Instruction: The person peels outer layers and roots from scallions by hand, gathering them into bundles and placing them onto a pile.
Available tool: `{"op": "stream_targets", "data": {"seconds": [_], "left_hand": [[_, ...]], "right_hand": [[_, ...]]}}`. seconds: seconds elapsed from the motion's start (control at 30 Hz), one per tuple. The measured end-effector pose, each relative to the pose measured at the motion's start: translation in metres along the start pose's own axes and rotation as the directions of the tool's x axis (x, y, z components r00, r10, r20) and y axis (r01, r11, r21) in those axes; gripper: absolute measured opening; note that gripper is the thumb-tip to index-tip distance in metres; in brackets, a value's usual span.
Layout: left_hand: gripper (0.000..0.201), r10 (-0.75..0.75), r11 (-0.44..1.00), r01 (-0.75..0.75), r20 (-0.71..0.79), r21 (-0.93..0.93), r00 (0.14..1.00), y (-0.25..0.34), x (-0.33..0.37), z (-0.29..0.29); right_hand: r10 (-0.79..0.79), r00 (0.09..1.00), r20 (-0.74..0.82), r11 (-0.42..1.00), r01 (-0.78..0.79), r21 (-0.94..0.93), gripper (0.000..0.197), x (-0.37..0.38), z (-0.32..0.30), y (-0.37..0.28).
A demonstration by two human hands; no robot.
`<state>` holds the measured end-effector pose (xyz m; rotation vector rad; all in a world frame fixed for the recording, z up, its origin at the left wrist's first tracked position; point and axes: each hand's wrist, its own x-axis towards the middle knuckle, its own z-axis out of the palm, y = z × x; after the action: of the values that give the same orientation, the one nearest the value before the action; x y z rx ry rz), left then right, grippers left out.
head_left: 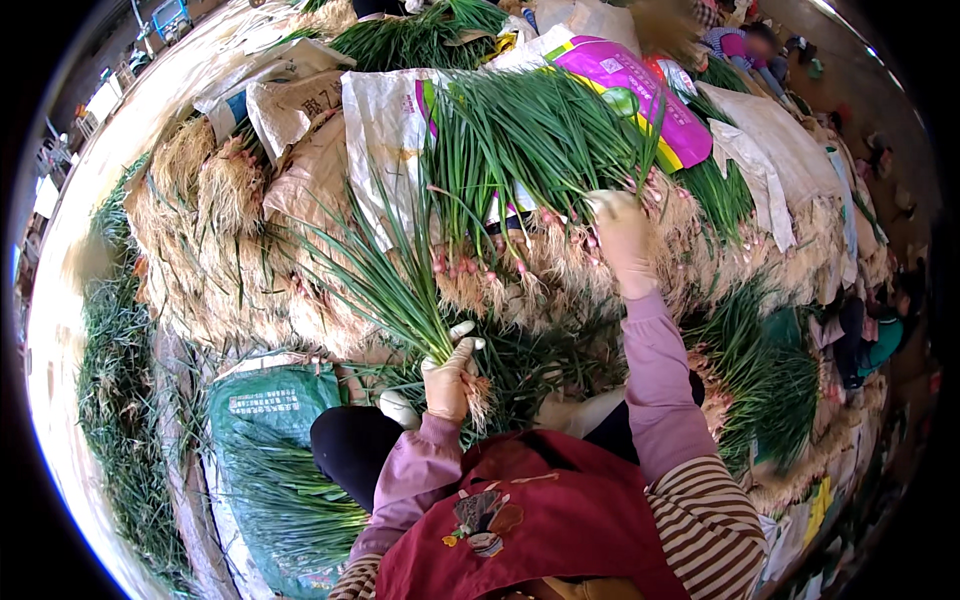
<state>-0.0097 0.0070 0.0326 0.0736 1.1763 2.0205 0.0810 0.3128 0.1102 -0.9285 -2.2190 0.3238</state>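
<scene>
My left hand (450, 385), in a pale glove, is closed round a bunch of spring onions (405, 300). Their green leaves fan up and to the left, and the stringy roots (482, 398) hang out below the fist. Further off and to the right, my right hand (622, 235) reaches onto a layer of loose spring onions (530, 130). Its fingertips pinch at stems near the pinkish bulbs; how many stems they hold is hidden. Under this layer lie a white sack (385, 150) and a wide heap of pale roots (330, 305).
A purple sack (640, 95) covers part of the heap at the back. More spring onions lie on a green sack (270, 395) at the left and in a pile (765, 375) at the right. Leaf scraps (125, 400) strew the ground. Another person (745, 45) sits far right.
</scene>
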Motion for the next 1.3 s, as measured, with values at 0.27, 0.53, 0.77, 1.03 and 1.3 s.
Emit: {"op": "stream_targets", "data": {"seconds": [0.27, 0.53, 0.77, 1.03, 1.3], "left_hand": [[0.028, -0.029, 0.999, 0.029, 0.014, 0.019, 0.999, 0.003, 0.001, 0.005], [0.028, -0.121, 0.989, 0.117, 0.044, 0.093, 0.992, -0.011, 0.007, 0.009], [0.016, -0.171, 0.984, 0.171, -0.006, 0.053, 0.985, -0.023, 0.016, 0.009], [0.006, -0.148, 0.986, 0.147, 0.008, 0.083, 0.989, -0.016, 0.009, 0.007], [0.003, -0.032, 0.998, 0.036, -0.073, 0.051, 0.997, 0.005, 0.002, -0.005]], "right_hand": [[0.242, 0.812, 0.532, 0.927, -0.031, -0.375, 0.02, 0.029, 0.033, -0.05], [-0.03, 0.767, 0.641, 0.942, -0.192, 0.275, 0.02, -0.109, 0.022, -0.078], [-0.141, 0.496, 0.857, 0.887, -0.322, 0.332, 0.023, -0.145, 0.024, -0.083], [0.197, 0.644, 0.739, 0.348, -0.751, 0.562, 0.024, -0.144, 0.077, -0.078], [0.041, 0.092, 0.995, 0.984, 0.166, -0.056, 0.024, -0.179, 0.058, -0.063]]}}
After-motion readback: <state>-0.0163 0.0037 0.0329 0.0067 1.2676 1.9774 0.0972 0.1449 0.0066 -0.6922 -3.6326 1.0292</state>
